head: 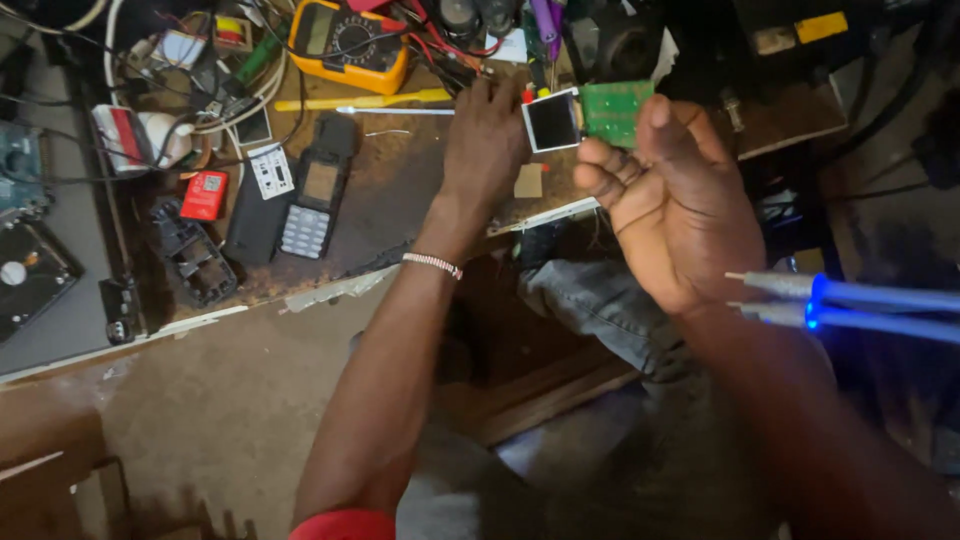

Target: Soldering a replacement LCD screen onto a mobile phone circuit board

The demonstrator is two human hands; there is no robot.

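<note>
While both hands pinch it — small square screen (552, 122) w/ green board | left hand (486, 140) | right hand (675, 205)

Right hand (672, 200) holds a green circuit board (612, 110); left hand (487, 140) seemingly steadies its small screen (552, 122).

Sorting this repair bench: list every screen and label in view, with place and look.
Small phone display: in the fingers of both hands, square, dark glass, white frame.
Multimeter: bench top, orange, grey screen.
Keypad phone: lying on bench, dark, dull screen.
Red label: bench left, small rectangle.
</note>
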